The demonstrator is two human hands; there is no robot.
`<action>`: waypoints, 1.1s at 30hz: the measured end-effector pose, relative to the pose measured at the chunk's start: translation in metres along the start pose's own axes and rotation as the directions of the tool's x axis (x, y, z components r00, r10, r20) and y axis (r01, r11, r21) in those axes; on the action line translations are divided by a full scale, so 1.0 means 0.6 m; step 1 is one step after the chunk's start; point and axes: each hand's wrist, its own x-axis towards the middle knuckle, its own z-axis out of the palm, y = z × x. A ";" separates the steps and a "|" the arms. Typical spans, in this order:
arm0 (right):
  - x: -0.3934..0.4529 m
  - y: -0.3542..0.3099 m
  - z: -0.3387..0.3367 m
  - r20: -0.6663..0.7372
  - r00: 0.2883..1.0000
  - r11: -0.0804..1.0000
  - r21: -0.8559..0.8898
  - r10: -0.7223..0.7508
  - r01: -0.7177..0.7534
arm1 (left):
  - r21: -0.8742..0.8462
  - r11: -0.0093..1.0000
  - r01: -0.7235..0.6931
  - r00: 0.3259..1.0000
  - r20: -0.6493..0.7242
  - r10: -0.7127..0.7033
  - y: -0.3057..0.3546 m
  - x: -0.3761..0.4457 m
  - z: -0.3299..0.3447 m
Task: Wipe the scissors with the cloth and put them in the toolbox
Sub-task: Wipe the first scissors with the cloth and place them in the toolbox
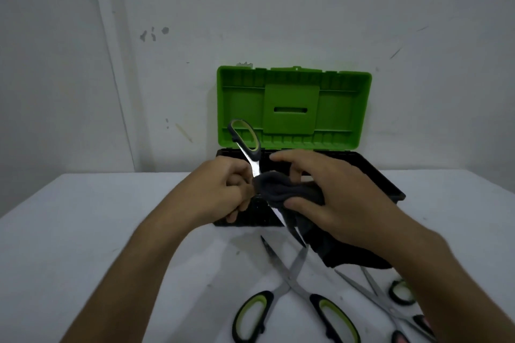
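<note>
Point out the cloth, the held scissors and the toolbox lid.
cloth (289,189): head view, on the bunched fold wrapped round the blade.
held scissors (254,166): head view, on the bare blade just below the handle.
toolbox lid (292,108): head view, on the lid's raised centre panel.

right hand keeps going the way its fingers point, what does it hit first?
Probably the left hand: the right hand, gripping the dark cloth around the held scissors, points left toward it. Depth is unclear.

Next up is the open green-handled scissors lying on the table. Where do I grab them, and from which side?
Take the green scissors by the handle loops nearest you, coming from above on the near side. They lie flat, spread in an X, blade tips pointing toward the toolbox, so the handles keep fingers off the edges.
</note>
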 end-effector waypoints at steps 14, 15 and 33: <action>-0.003 -0.015 0.016 0.089 0.993 0.987 -0.131 -0.083 0.094 | 0.003 1.000 0.026 1.000 -0.014 -0.026 -0.006 -0.005 -0.022; -0.005 -0.015 0.013 0.156 0.985 0.988 -0.124 -0.077 0.097 | -0.003 0.999 0.033 0.999 -0.025 -0.033 -0.008 -0.006 -0.024; -0.010 -0.024 0.035 0.064 0.975 0.975 -0.045 -0.213 0.216 | 0.117 0.990 0.079 0.994 -0.089 -0.069 0.015 -0.021 -0.030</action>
